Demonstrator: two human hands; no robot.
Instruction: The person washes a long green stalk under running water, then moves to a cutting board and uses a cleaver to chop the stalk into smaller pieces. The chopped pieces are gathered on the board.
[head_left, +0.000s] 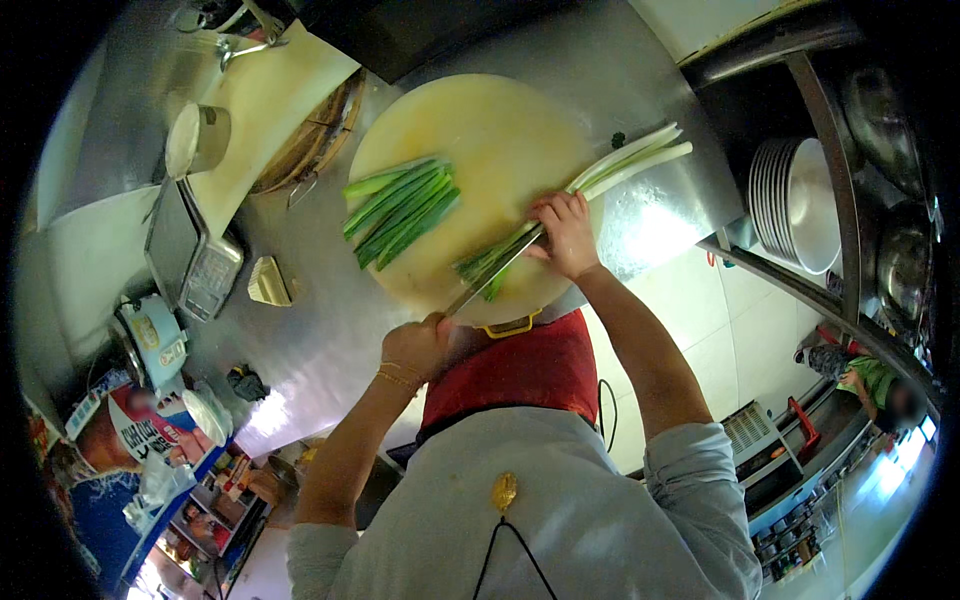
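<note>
My left hand (415, 348), at the near edge of a round cutting board (487, 124), is shut on a knife's handle. The knife's blade (496, 270) slants up and right across green leaves on the board. Long scallions (630, 169) run from under my right hand (566, 231) past the board's right edge, their white ends over the metal counter. The fingers of that hand press on the stalks close to the blade's far end. A pile of cut green scallion lengths (405, 206) lies on the board's left side. The blade partly hides the leaves beneath it.
On the metal counter (322, 255) at left are a small yellowish block-like item (268, 282), a scale (210, 277), a round container (199, 140) and a woven basket (322, 139). Stacked plates (795, 202) stand on the right shelf. A person (874, 382) is far off at right.
</note>
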